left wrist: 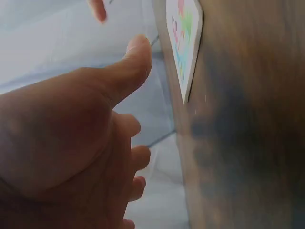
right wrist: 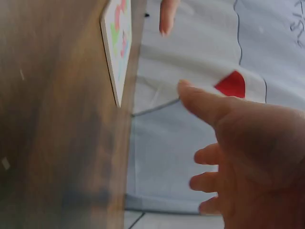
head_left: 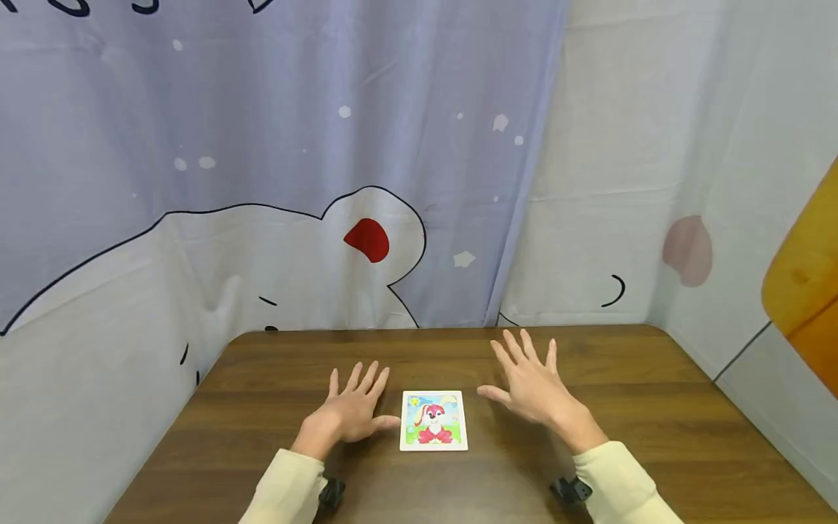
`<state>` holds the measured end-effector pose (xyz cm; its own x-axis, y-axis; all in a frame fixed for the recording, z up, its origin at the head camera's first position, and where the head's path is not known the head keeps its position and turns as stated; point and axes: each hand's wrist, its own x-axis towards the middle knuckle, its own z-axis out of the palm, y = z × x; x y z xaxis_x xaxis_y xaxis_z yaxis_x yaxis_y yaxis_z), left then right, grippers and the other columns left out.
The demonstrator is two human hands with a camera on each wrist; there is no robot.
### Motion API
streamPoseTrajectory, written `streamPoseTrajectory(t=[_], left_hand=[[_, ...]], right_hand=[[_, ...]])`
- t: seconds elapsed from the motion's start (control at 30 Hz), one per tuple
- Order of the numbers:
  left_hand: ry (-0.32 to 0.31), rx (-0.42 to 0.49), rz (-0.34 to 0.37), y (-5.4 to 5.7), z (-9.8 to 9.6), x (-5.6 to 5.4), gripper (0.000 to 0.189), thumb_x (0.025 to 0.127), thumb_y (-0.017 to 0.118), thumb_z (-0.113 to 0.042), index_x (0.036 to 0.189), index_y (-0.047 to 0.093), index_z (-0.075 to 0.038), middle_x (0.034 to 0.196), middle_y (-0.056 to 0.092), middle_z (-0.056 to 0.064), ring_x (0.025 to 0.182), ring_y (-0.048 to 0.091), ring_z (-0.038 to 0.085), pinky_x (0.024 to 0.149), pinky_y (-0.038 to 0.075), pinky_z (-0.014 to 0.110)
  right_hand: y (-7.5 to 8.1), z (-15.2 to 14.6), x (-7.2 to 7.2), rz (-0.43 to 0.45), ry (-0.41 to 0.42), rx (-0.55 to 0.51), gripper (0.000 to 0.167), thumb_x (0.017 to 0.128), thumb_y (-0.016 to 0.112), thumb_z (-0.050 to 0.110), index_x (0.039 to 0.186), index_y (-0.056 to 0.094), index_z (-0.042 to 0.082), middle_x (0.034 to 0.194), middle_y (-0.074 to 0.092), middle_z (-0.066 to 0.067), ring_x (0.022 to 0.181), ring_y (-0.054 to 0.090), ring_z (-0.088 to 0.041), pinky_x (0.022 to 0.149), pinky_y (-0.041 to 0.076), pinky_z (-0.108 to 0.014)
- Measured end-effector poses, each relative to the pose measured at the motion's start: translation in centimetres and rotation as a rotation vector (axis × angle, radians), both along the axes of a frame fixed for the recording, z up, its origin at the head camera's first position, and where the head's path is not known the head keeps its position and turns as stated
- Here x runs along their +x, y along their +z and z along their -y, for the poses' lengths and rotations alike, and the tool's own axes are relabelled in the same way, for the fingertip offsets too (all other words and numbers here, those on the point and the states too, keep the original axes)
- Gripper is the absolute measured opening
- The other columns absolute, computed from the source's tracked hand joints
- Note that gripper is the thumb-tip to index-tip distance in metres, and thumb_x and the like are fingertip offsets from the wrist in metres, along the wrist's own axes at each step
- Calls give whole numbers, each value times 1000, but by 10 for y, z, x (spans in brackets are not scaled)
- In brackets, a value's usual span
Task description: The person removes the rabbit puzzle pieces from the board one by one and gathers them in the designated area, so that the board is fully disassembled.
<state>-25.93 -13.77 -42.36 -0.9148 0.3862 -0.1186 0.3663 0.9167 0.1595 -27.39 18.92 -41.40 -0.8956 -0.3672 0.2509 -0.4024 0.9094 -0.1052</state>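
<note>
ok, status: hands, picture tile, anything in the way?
Left hand, right hand: both spread, holding nothing, above the table. Picture tile: flat, face up, between them. No obstruction visible.

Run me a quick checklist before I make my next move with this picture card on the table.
1. Picture card lying flat on the table: ok.
2. Printed side up: ok, the cartoon animal shows in the head view.
3. Card well inside the table's edges: ok.
4. Left hand free: ok, it holds nothing, and the left wrist view shows a gap between thumb and card.
5. Right hand free: ok, fingers spread, holding nothing, apart from the card.
6. Underside of the card: cannot tell, it is hidden.
</note>
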Motion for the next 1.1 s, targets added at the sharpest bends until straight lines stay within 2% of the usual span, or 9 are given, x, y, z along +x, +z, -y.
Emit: streamPoseTrajectory(t=[0.13, 0.23, 0.33, 0.43, 0.57, 0.7, 0.87, 1.1], left_hand=[[-85, 12, 35, 1, -10, 8, 84, 97, 53, -57, 160, 23, -11, 166, 18, 11, 151, 8, 39, 112, -1, 70], [-132, 22, 24, -1, -14, 7, 81, 98, 55, -53, 160, 25, -12, 166, 20, 8, 151, 9, 40, 112, -1, 71], [-132, 45, -35, -5, -15, 3, 81, 97, 58, -51, 160, 26, -12, 165, 23, 9, 151, 11, 41, 111, 0, 72], [-116, 72, -64, -8, -15, 1, 84, 95, 61, -50, 160, 25, -12, 164, 24, 11, 150, 12, 42, 110, -1, 73], [-143, 84, -18, -11, -15, -1, 85, 95, 61, -51, 161, 24, -13, 164, 23, 13, 150, 12, 44, 109, -3, 74], [-170, 68, -9, -13, -17, 0, 86, 90, 66, -52, 158, 31, -13, 162, 30, 10, 148, 16, 45, 107, -6, 75], [-161, 46, -6, -15, -18, 2, 81, 87, 70, -51, 154, 42, -16, 157, 40, 7, 147, 21, 45, 106, -10, 76], [-161, -6, 40, -14, -18, 4, 68, 91, 63, -52, 151, 49, -23, 157, 40, 4, 146, 26, 42, 107, -9, 75]], right_hand=[[-2, 16, 13, 112, 40, 26, 90, 92, 59, 62, 155, 35, 2, 160, 26, -23, 148, 12, -48, 104, -1, -80], [-3, 24, 19, 161, 61, 43, 86, 94, 60, 56, 155, 33, 1, 160, 27, -22, 148, 12, -47, 105, -1, -79], [-4, 30, 22, 183, 83, 55, 85, 96, 61, 52, 156, 31, 1, 160, 29, -21, 148, 13, -46, 105, 0, -79], [-7, 35, 22, 204, 114, 66, 85, 96, 60, 52, 157, 28, 1, 160, 28, -20, 149, 15, -44, 106, 0, -78], [-9, 41, 21, 216, 161, 80, 84, 97, 59, 52, 157, 29, 2, 162, 26, -18, 148, 20, -43, 107, 3, -77], [-12, 46, 22, 219, 213, 102, 81, 97, 58, 53, 156, 33, 3, 162, 27, -17, 146, 28, -39, 108, 8, -76], [-16, 49, 25, 308, 254, 113, 82, 97, 57, 54, 156, 31, 3, 160, 30, -17, 144, 34, -36, 109, 8, -75], [-17, 52, 28, 440, 290, 149, 79, 97, 56, 55, 156, 34, 7, 160, 33, -15, 146, 30, -34, 111, 14, -70]])
